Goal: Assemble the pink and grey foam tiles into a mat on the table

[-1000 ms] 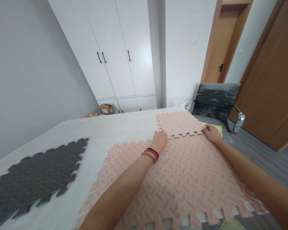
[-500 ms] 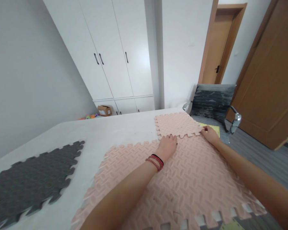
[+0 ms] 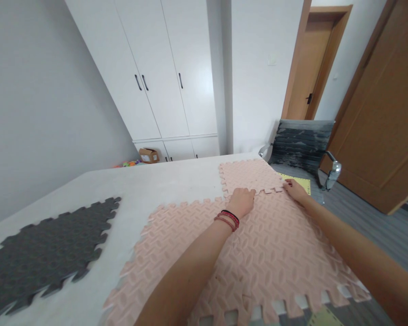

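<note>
My curled left hand [image 3: 242, 203], center frame, has moved rightward along the far pink mat [image 3: 248, 174], nearer my right hand [image 3: 295, 190], fingers pinched at its corner.

From the head, one forward, downward view is given: the pink mats [image 3: 279, 240] are seen close below, while the cupboard [image 3: 163, 68] and chair [image 3: 301, 142] are taken in farther off, beyond the surface [image 3: 170, 181].

white cabinets [image 3: 170, 81] beside grey wall [image 3: 54, 90]
</note>
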`<state>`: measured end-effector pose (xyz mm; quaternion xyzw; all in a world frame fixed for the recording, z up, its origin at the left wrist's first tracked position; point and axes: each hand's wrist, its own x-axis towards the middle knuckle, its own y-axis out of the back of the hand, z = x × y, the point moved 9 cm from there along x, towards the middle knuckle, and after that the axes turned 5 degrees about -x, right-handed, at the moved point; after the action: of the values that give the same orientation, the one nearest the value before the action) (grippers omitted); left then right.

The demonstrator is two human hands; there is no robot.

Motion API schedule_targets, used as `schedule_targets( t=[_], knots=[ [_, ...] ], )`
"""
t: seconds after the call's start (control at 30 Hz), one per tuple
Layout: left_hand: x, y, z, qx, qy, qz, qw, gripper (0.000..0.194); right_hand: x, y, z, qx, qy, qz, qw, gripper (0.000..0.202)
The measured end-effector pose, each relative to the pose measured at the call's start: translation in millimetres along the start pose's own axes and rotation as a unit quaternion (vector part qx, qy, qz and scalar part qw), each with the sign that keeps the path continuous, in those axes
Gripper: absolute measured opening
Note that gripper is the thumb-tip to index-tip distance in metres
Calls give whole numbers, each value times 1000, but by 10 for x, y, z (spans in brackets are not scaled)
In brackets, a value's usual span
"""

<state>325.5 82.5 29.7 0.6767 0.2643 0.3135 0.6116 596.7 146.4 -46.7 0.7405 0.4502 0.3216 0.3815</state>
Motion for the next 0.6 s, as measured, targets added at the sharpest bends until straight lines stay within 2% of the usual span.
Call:
schedule_targets(
  t=[0.27, 0.43, 0.6],
  knots=[
    [35, 49, 170, -8, 22, -11, 1000, 36, 3, -58, 23, 6, -11, -30, 999, 49],
    [31, 27, 194, -4, 43, -26, 999, 34, -52, -98, -27, 13, 15, -55, 998, 85],
    [-7, 47, 199, -6, 46, -34, 998, 35, -39, -151, -49, 5, 34, -67, 997, 99]
  ],
)
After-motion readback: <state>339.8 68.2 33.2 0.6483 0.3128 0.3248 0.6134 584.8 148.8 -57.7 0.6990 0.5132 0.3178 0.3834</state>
